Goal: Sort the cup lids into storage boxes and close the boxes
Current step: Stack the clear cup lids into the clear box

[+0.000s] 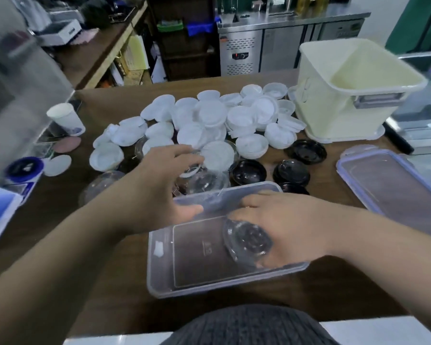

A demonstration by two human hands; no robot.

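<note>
A clear storage box (192, 270) lies on the brown table in front of me. My right hand (284, 225) reaches into it, shut on a clear cup lid (246, 240) pressed low against the box floor. Just beyond the box's far wall, my left hand (159, 180) hovers with fingers spread over a clear domed lid (204, 180), touching its top. Behind them lies a large heap of white lids (209, 120). Several black lids (291, 170) sit to the right of the clear ones. The box's clear lid with a blue rim (393, 185) rests at the right.
A tall cream storage bin (346, 95) stands open at the back right. A paper cup (65, 119) and a blue round cap (24, 168) sit at the left beside a grey machine. A steel counter unit stands behind the table.
</note>
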